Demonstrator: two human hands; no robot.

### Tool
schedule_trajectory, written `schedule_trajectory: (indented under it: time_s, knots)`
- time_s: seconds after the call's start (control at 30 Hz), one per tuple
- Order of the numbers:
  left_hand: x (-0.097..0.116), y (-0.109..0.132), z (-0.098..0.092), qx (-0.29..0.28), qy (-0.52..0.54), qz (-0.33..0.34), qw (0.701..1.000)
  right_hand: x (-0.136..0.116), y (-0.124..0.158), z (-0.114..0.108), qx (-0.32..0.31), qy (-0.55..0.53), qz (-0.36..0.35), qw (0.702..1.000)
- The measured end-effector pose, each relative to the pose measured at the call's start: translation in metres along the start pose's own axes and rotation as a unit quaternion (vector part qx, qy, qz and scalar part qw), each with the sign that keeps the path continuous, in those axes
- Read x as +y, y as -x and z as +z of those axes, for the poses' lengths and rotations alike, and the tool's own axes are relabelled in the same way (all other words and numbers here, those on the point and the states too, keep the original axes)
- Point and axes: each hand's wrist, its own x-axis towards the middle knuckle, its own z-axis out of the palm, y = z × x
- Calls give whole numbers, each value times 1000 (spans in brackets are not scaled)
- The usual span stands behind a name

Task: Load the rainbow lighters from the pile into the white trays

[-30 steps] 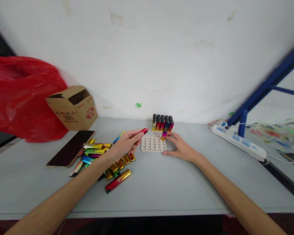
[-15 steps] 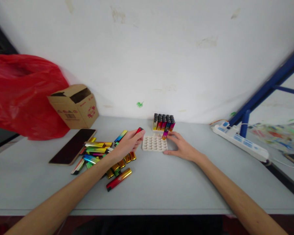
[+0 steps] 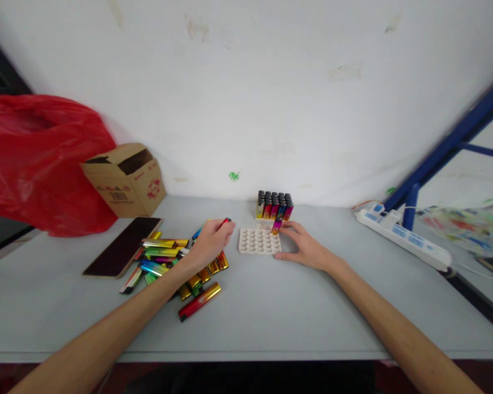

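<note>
My left hand (image 3: pixel 212 241) is closed around a red lighter (image 3: pixel 227 220); only its end shows above the fingers. It hovers over the right side of a pile of shiny lighters (image 3: pixel 164 251). My right hand (image 3: pixel 302 245) spans the right end of a white tray (image 3: pixel 254 241) with rows of round holes, thumb at the near corner. Its index finger touches a purple lighter (image 3: pixel 276 226) standing upright in the tray's far right corner. Behind, a second tray holds a block of upright lighters (image 3: pixel 274 205) with black tops.
A red and gold lighter (image 3: pixel 200 301) lies nearest the front edge. Left of the pile are a dark phone (image 3: pixel 123 246), an open cardboard box (image 3: pixel 125 180) and a red plastic bag (image 3: pixel 45 164). A white power strip (image 3: pixel 402 238) lies at the right, beside a blue metal frame (image 3: pixel 447 148).
My left hand has drawn back slightly left and down, away from the white tray, with the red lighter in it. My right hand and the tray have stayed in place.
</note>
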Motion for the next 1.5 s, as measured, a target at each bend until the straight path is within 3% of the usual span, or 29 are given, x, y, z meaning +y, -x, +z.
schedule_trajectory:
  time_s: [0.2,0.33,0.57,0.8,0.93,1.03,1.13,1.37,1.5]
  knots:
    - [2,0,1,-59,16,-17,998,0,-1,0,4,3,-9,1000]
    - [-4,-2,1,-72,19,8,997,1,-1,1,9,3,-14,1000]
    - [-6,-13,3,-100,71,-21,992,4,-3,4,13,9,-28,999]
    - [19,-29,24,-110,-115,157,975,2,-4,4,18,13,-38,999]
    - [24,-36,42,-148,-116,192,963,2,-5,4,15,14,-35,999]
    - [21,-40,49,-145,-156,233,949,1,-5,3,12,13,-33,999]
    - [19,-43,51,-126,-215,262,932,1,-6,3,12,11,-34,999]
    - [19,-45,54,-142,-302,328,884,1,-7,4,23,11,-39,999]
    - [19,-46,52,-127,-316,348,874,2,-7,4,24,14,-42,999]
